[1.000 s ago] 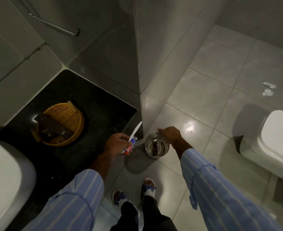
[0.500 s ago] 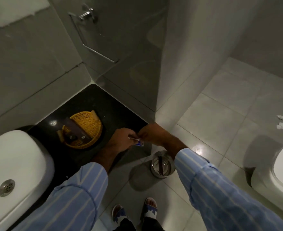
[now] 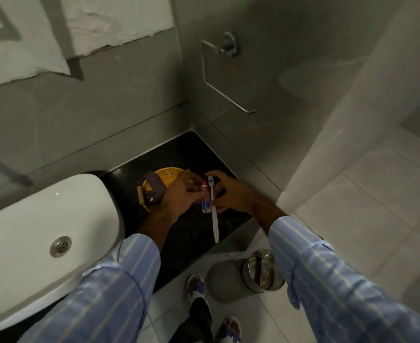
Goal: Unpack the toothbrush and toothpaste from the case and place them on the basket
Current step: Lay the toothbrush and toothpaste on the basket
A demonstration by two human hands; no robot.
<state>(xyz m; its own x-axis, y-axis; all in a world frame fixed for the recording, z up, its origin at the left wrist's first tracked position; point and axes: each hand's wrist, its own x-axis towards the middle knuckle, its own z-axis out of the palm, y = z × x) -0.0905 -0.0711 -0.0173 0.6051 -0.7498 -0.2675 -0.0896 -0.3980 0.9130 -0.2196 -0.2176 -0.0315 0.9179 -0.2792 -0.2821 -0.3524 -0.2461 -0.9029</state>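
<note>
A: Item one, toothbrush [image 3: 214,219]. White, upright, head up, handle hanging free below my hands. Where held?

B: Between both. My right hand [image 3: 231,194] is curled round it near the neck; my left hand [image 3: 179,196] is closed on the paste [image 3: 205,198] just beside it. The two items touch or nearly touch; I cannot tell which fingers hold which at the join.

A: Item two, basket [image 3: 165,173]. Position?

B: On the dark surface [image 3: 199,157], behind my left hand, just beside the sink [image 3: 43,219]. A brown box [image 3: 155,189] already lies across it and takes up much of the opening.

A: Item three, hazards?

B: First: two small things passing between two hands. If I loosen one hand before the other has a firm hold, the paste may slip, I think.

A: And land where?

B: Likely on the surface, or off its front edge to the floor [image 3: 352,194], near the bin [image 3: 261,271] standing open below.

A: Second?

B: The brush is long. Set across the basket rim with the box in the way, it could tip out or roll off.

A: Third?

B: The basket is light wicker, I judge. A nudge from my left wrist could push it toward the sink or shift the box.
</note>
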